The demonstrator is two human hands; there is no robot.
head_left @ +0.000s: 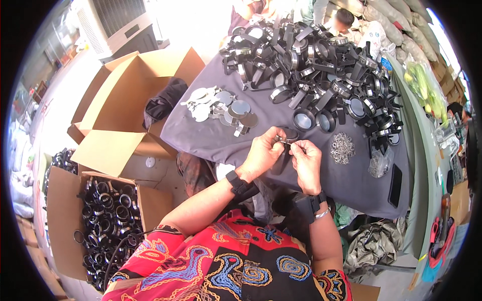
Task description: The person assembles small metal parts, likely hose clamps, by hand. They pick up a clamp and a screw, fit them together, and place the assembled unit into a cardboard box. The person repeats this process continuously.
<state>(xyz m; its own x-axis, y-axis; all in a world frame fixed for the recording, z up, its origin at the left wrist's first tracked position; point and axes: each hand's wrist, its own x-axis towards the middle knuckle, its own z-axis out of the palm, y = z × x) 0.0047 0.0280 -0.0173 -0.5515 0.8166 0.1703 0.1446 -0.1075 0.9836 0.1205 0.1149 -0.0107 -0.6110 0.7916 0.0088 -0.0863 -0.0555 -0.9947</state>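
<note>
At the near edge of the cloth-covered table, both hands meet on a small black round-ended part [291, 133] with a metal edge. My left hand [262, 154] is closed, pinching it from the left. My right hand [307, 164] pinches at its near side, fingertips pressed together; anything tiny between them is too small to make out. Right of the hands lies a heap of small metal fittings [342, 148]. Flat silvery discs [241, 108] are piled to the left. Farther off rises a large mound of black round-rimmed parts with handles [306, 65].
The grey tablecloth [201, 131] reaches to my lap. A clear plastic bag [381, 162] and a black phone [395, 184] lie at the right. On the left stand an open carton [118, 95] and a box of black rings [65, 226]. People sit beyond the table.
</note>
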